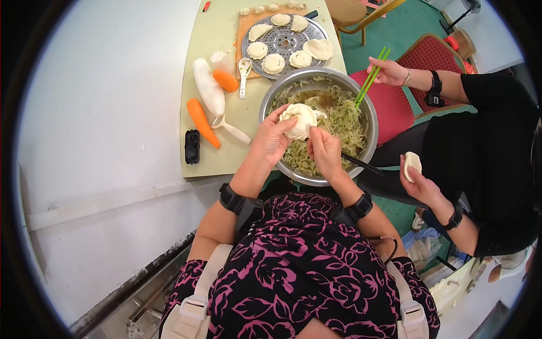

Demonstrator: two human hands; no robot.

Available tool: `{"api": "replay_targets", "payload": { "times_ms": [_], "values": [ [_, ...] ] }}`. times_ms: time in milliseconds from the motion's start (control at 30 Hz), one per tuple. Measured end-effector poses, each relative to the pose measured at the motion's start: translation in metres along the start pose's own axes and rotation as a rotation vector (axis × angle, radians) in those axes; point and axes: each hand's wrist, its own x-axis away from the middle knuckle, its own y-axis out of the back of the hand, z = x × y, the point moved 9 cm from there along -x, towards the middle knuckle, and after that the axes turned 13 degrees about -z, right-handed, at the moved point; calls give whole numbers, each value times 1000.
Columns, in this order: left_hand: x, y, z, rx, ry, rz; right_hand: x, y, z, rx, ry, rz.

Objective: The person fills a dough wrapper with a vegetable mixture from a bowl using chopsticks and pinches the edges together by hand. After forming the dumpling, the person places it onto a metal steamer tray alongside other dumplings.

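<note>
Dumpling [298, 121]: held over the bowl [370, 121] of shredded filling [305, 152].
Left hand [274, 134]: closed around its side.
Right hand [324, 148]: fingertips pinched at its edge.

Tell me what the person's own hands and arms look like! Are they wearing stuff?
The left hand and right hand have no gloves. There's a chunky black strap on each forearm: left strap, right strap. A thin cord loops near the right elbow. Both sleeves, left and right, are black with pink flowers.
</note>
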Motion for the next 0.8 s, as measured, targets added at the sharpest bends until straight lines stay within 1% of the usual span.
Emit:
{"api": "replay_targets", "payload": {
  "times_ms": [67, 167, 267, 367, 567, 667, 800],
  "values": [
    [-1, 2, 3, 65, 61, -7, 4, 0, 1, -104, -80, 74],
    [-1, 4, 4, -1, 102, 0, -7, 13, -11, 6, -35, -35],
    [-1, 6, 7, -78, 119, 17, -7, 12, -1, 128, 172, -62],
    [-2, 7, 11, -69, 155, 0, -4, 11, 22, 212, 355, -113],
    [3, 3, 13, -117, 162, 34, -6, 10, 18, 238, 283, -131],
    [2, 4, 9, -105, 107, 14, -4, 10, 19, 258, 312, -164],
    [0, 7, 6, -15, 45, -30, -3, 8, 19, 262, 330, -180]
  ]
}}
